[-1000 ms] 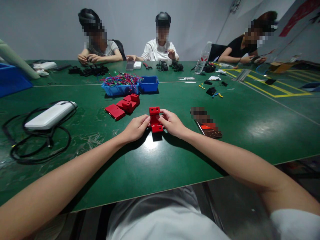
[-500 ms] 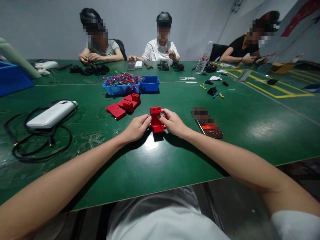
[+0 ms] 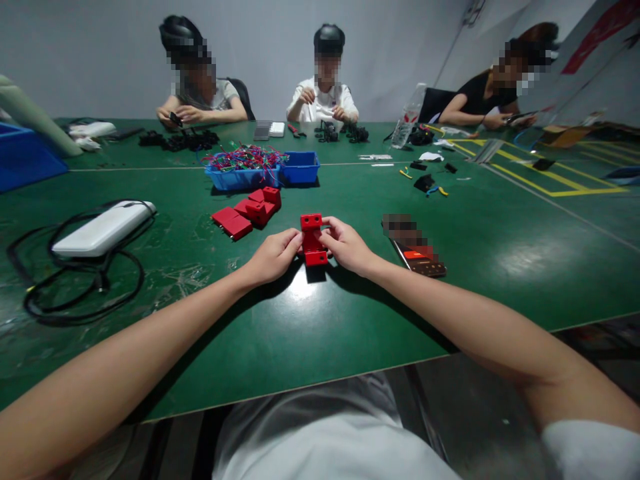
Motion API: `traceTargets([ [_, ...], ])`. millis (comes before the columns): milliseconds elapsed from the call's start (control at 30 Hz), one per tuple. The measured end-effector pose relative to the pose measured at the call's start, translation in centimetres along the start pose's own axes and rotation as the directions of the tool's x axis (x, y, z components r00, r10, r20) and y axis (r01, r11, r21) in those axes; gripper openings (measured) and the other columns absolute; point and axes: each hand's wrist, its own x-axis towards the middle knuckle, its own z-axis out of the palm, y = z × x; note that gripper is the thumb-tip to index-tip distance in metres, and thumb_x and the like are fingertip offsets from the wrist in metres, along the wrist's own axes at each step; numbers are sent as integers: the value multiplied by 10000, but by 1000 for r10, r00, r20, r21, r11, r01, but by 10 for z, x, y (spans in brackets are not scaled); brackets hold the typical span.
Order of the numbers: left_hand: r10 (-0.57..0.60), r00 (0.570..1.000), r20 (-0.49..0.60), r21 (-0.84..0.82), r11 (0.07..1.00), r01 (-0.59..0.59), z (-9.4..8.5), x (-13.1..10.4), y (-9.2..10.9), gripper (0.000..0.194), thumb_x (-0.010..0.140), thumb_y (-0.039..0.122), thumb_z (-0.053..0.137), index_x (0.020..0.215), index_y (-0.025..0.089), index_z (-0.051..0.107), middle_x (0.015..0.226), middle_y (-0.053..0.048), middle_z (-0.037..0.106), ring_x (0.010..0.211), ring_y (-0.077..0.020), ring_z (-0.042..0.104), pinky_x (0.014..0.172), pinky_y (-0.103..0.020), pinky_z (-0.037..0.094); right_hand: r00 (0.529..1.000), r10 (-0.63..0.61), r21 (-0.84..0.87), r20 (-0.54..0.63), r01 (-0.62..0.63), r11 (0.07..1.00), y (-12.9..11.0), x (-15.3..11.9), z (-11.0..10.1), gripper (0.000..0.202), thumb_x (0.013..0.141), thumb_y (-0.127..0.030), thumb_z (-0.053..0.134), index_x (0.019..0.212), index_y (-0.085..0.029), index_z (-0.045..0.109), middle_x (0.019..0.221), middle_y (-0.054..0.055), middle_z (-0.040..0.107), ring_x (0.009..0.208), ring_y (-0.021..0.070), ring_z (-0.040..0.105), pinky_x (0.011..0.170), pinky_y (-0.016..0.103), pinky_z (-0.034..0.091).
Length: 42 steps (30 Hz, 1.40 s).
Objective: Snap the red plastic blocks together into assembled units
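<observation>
Between my two hands, just above the green table (image 3: 280, 340), is a red block-like part (image 3: 313, 240) with raised ends that have small dark holes. My left hand (image 3: 275, 256) grips its left side, thumb against the edge. On the right side, my right hand (image 3: 347, 245) holds it with the thumb on its middle and the index finger behind the top end. The other fingertips are partly hidden. More red parts (image 3: 231, 223) lie in a loose group beyond my left hand. A dark phone (image 3: 425, 267) lies to the right of my right hand.
A white power bank (image 3: 105, 229) with black cable is at the left. Behind the red parts stand a blue bin of coloured wires (image 3: 243, 179) and another blue bin (image 3: 300, 170). A plastic bottle (image 3: 407, 120) and small tools are farther back. Three people sit across the table.
My hands and the red part have stayed almost still. Across the table, the middle person's hands have moved up and inward, and the left person's hands have shifted slightly.
</observation>
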Motion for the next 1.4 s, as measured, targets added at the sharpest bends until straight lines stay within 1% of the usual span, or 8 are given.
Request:
traceTargets([
  [167, -9, 1000, 6, 1, 1000, 9, 0, 1, 0, 398, 972, 490, 339, 775, 190, 510, 711, -9, 573, 670, -159, 533, 680, -273, 416, 1000, -13, 7, 14, 13, 1000, 1, -1, 0, 362, 903, -392, 567, 1173, -153, 586, 736, -9, 623, 612, 117, 539, 558, 235, 399],
  [400, -5, 1000, 7, -1, 1000, 5, -1, 1, 0, 387, 970, 483, 338, 778, 192, 507, 693, -5, 554, 656, -155, 512, 649, -265, 403, 1000, -30, -23, 10, 30, 999, 1, -2, 0, 360, 915, -398, 556, 1182, -160, 594, 747, -6, 629, 628, 123, 559, 573, 240, 415],
  [833, -31, 1000, -5, 32, 999, 31, -1, 1, 4, 388, 964, 468, 341, 744, 191, 500, 672, 2, 547, 645, -151, 508, 635, -264, 396, 999, -50, -54, 8, 50, 997, 2, -1, 0, 343, 921, -364, 549, 1190, -156, 597, 776, 7, 652, 647, 124, 575, 595, 242, 432],
  [1100, -37, 999, 9, -3, 999, 37, -1, 1, 0, 404, 971, 485, 356, 746, 186, 510, 694, -6, 567, 667, -154, 525, 620, -260, 393, 999, -35, -9, 21, 35, 999, 1, -2, -1, 334, 916, -355, 561, 1180, -153, 594, 755, 2, 640, 627, 121, 558, 580, 242, 429],
  [1400, -20, 1000, 17, -56, 998, 21, -1, 1, -1, 408, 972, 501, 366, 754, 185, 504, 706, -8, 571, 687, -157, 539, 637, -261, 405, 999, -35, -25, 24, 36, 999, 1, -2, -1, 327, 927, -359, 548, 1185, -162, 589, 733, -8, 623, 616, 122, 554, 579, 246, 423],
])
